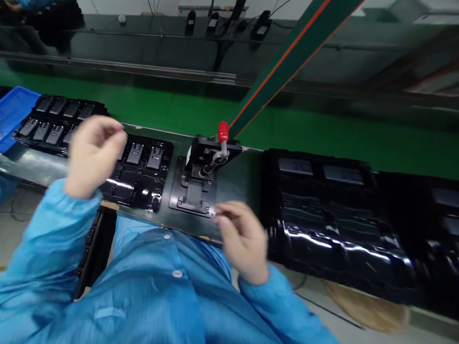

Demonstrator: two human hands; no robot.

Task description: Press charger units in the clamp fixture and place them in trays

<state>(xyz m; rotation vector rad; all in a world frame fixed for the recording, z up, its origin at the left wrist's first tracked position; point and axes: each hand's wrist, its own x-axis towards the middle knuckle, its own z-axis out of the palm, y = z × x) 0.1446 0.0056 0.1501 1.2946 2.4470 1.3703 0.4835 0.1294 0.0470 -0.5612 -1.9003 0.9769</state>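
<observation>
A: Where is the jig (pixel 194 190)?
B: At the front edge of the worktop (pixel 239 180). It has a tray (pixel 142 181) close on the left and a stack (pixel 328 221) on the right, so there is little free room.
A: And the hands?
B: The right hand (pixel 244 241) is just beside the jig's corner. It is blurred, so I cannot tell the fingers' state. The left hand (pixel 93 154) is raised over the tray with its fingers curled closed. A green belt (pixel 334 135) runs behind.

The smock (pixel 153 308) is bright blue with pale buttons (pixel 177 273). Its long sleeves (pixel 46 238) end at the bare left hand (pixel 93 154) and right hand (pixel 244 241).
</observation>
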